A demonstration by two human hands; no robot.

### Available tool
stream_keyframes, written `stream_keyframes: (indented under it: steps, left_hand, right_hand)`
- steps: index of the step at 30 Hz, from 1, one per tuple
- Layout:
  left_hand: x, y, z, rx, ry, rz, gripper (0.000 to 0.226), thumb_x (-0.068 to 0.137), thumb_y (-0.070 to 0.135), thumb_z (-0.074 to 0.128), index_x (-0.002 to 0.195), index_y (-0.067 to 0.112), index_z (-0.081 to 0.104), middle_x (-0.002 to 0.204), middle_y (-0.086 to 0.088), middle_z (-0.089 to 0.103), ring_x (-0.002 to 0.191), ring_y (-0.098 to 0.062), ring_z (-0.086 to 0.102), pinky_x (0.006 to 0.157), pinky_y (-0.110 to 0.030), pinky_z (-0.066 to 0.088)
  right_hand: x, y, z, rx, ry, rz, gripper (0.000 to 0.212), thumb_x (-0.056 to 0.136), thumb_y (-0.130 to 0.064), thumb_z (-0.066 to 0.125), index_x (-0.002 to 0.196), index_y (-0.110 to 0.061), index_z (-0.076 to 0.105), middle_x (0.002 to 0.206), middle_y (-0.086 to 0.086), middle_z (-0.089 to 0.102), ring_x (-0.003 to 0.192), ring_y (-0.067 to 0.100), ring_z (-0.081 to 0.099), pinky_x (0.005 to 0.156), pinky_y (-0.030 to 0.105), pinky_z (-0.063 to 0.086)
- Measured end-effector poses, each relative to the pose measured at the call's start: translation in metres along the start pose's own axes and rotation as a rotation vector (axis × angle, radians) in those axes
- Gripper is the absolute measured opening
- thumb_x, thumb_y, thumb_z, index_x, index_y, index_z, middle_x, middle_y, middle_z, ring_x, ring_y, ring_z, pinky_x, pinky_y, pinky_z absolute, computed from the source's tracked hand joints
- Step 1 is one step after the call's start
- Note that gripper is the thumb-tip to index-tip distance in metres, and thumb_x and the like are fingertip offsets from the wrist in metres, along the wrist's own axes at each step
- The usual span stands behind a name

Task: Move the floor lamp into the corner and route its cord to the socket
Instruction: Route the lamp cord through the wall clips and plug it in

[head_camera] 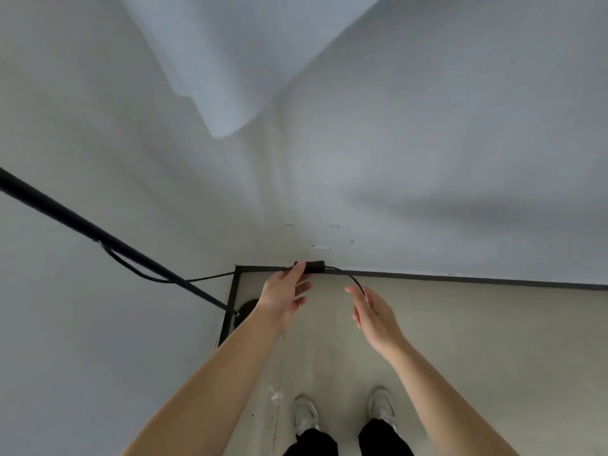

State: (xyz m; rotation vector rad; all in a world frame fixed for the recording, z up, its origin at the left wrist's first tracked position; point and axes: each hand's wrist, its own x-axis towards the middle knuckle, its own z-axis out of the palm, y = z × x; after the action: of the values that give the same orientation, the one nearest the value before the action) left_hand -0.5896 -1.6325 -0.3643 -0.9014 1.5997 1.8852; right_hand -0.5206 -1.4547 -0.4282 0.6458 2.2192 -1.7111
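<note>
Two bare hands reach forward over the floor (460, 340) toward the wall (427, 159). The left hand (283, 296) extends its fingers to a black plug block (314, 267), which sits at the dark baseboard (460, 277) directly below a white socket (318, 250). The fingertips touch the left end of the block; the left grip is loosely curled on it rather than clenched, and whether it fully grasps the block cannot be told. The right hand (375, 315) is flat and released, fingers straight, with the cord (353, 279) running just past its fingertips; contact between them cannot be told.

The cord leaves the right end of the plug block and curves down toward the right hand. A second cord section (204, 278) runs left from the block along the wall to the floor lamp pole (98, 233), where it loops up along the pole. The pole is black and meets a dark round lamp base (246, 307) on the floor in the corner, beside the left forearm. A pale curtain (230, 77) hangs above. Two light shoes (306, 416) and dark trouser legs show at the lower edge.
</note>
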Motion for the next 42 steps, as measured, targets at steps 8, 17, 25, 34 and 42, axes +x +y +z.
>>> stream_keyframes:
  steps: [8,17,25,34,42]
  left_hand:
    - [0.063,-0.038,0.001,-0.010,0.006,0.007,0.031,0.090,0.035,0.069,0.114,0.015,0.066,0.110,-0.002,0.072,0.094,-0.018,0.063,0.070,-0.030,0.045]
    - [0.097,-0.079,0.002,0.108,0.128,0.106,0.018,0.091,0.032,0.069,0.106,0.023,0.071,0.094,0.008,0.074,0.084,-0.010,0.063,0.068,-0.028,0.045]
    - [0.113,-0.065,-0.034,-0.133,0.324,0.129,0.027,0.093,0.030,0.066,0.116,0.017,0.068,0.100,0.003,0.070,0.088,-0.014,0.060,0.065,-0.027,0.043]
    - [0.130,-0.146,-0.001,0.050,0.046,-0.007,0.017,0.095,0.030,0.064,0.105,0.018,0.069,0.107,0.000,0.067,0.081,-0.013,0.056,0.059,-0.025,0.042]
    - [0.138,-0.130,-0.034,-0.306,0.391,0.134,0.016,0.084,0.001,0.074,0.088,0.016,0.069,0.086,-0.001,0.075,0.062,-0.007,0.060,0.050,-0.019,0.042]
  right_hand:
    - [0.041,0.049,0.023,-0.107,-0.027,-0.054,0.036,0.103,-0.042,0.038,0.109,-0.029,0.071,0.062,-0.020,0.050,0.075,0.004,0.056,0.067,0.025,0.039]
    - [0.083,0.075,0.051,-0.248,-0.150,-0.122,0.052,0.098,-0.055,0.034,0.086,-0.015,0.064,0.063,0.002,0.063,0.056,0.013,0.059,0.054,0.029,0.040]
    - [0.067,0.154,0.025,-0.443,-0.256,-0.076,0.043,0.100,-0.058,0.034,0.093,-0.030,0.067,0.052,-0.007,0.049,0.042,0.005,0.048,0.052,0.028,0.034]
    - [0.089,0.143,0.018,-0.523,-0.328,-0.227,0.041,0.101,-0.053,0.038,0.099,-0.024,0.066,0.057,-0.003,0.056,0.054,0.013,0.057,0.055,0.034,0.046]
    - [0.084,0.194,-0.013,-0.575,-0.376,-0.167,0.040,0.101,-0.049,0.040,0.093,-0.016,0.062,0.070,0.003,0.060,0.061,0.018,0.056,0.055,0.035,0.041]
